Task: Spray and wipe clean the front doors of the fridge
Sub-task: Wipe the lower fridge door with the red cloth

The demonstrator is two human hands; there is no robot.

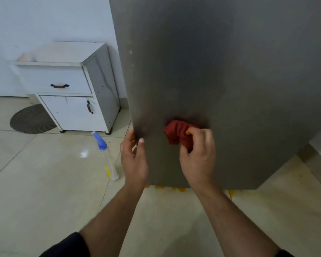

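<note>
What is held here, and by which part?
The right hand grips the bunched red cloth by its lower-right end, against the fridge door; the left hand only touches the door's edge.

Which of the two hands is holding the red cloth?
The right hand: it grips the red cloth against the fridge door, while the left hand has no cloth and only touches the door's left edge.
</note>
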